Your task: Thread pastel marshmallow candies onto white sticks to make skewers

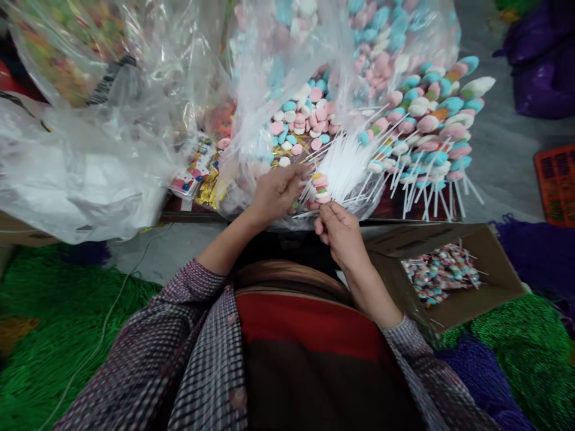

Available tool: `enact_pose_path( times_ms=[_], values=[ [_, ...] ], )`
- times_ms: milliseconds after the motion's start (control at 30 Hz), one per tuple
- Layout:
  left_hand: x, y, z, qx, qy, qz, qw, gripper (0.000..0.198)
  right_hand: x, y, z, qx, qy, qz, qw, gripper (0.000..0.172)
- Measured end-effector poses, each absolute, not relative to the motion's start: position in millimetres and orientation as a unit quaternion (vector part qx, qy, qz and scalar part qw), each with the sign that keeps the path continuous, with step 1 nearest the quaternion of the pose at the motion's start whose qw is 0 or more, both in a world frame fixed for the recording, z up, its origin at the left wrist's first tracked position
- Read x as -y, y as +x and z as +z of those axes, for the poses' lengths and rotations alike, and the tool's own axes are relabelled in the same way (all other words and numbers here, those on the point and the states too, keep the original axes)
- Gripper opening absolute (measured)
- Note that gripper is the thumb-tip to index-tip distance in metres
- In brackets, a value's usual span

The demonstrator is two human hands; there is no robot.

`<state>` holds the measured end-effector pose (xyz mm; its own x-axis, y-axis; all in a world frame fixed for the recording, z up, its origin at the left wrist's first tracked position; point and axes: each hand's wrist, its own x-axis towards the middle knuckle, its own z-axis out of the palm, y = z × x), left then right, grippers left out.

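Observation:
My right hand (340, 232) is closed on the lower end of a candy skewer (320, 185), which carries stacked pink, white, green and yellow pieces. Beside its top, my left hand (279, 193) has its fingers drawn together; whatever they may pinch is hidden. Just beyond both hands lies a spread bundle of white sticks (341, 164). Loose pink, blue and white candies (309, 117) fill the mouth of a clear plastic bag (254, 120) behind them. To the right, many finished candy skewers (431, 131) are piled with their sticks pointing toward me.
A cardboard box (498, 281) holding wrapped candies (442, 272) stands below the table edge at right. Plastic bags (90, 161) cover the table's left side, near gold ties (208, 188). Green strands (90, 311) lie on the floor; an orange crate (557, 185) sits far right.

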<state>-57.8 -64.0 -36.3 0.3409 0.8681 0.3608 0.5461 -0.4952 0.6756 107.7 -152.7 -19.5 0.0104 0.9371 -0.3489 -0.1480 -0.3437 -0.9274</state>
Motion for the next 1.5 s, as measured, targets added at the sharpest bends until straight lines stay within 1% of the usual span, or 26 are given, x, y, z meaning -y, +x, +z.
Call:
enact_pose_path(
  times_ms=[133,233,300,433,600,700,833,1000,1133,1167,1300,1500],
  values=[
    [23.1,-81.0,-23.0,-0.471,0.838,0.263,0.086,0.028,151.9,110.0,-20.3,0.356,-0.538,0.597,0.477,0.042],
    [5.3,-104.9,-16.0,-0.457,0.871,0.18,0.019,0.026,152.1,110.2,-22.4,0.356,-0.536,0.598,0.478,0.041],
    [2.1,-120.8,-12.0,-0.463,0.874,0.149,-0.01,0.026,152.1,110.0,-24.2,0.355,-0.536,0.601,0.476,0.041],
    [8.1,-140.6,-2.4,-0.484,0.865,0.135,-0.001,0.029,151.4,110.2,-26.1,0.355,-0.54,0.601,0.47,0.039],
    [14.1,-140.1,6.5,-0.496,0.864,0.09,-0.002,0.025,151.9,111.9,-28.7,0.364,-0.542,0.597,0.467,0.037],
    [5.1,-133.8,1.8,-0.515,0.856,0.047,-0.005,0.023,152.7,112.3,-31.0,0.365,-0.544,0.595,0.466,0.036],
    [-19.1,-113.6,-17.8,-0.532,0.846,0.009,-0.03,0.025,153.0,111.2,-31.0,0.365,-0.546,0.591,0.467,0.037],
    [-43.5,-86.3,-27.2,-0.545,0.837,0.043,-0.029,0.019,153.7,109.7,-29.0,0.36,-0.546,0.592,0.47,0.039],
    [-43.8,-102.2,-12.4,-0.546,0.825,0.147,0.006,0.034,153.8,110.7,-30.7,0.358,-0.548,0.59,0.473,0.042],
    [-41.7,-110.3,-9.1,-0.547,0.823,0.153,0.015,0.036,153.6,110.9,-31.2,0.358,-0.548,0.59,0.473,0.042],
    [-28.0,-136.6,-4.3,-0.53,0.844,0.081,0.021,0.02,153.0,111.1,-32.3,0.358,-0.543,0.595,0.473,0.042],
    [-12.4,-139.1,-2.9,-0.522,0.852,0.028,0.043,0.016,153.8,112.7,-33.1,0.354,-0.545,0.594,0.474,0.041]
  ],
)
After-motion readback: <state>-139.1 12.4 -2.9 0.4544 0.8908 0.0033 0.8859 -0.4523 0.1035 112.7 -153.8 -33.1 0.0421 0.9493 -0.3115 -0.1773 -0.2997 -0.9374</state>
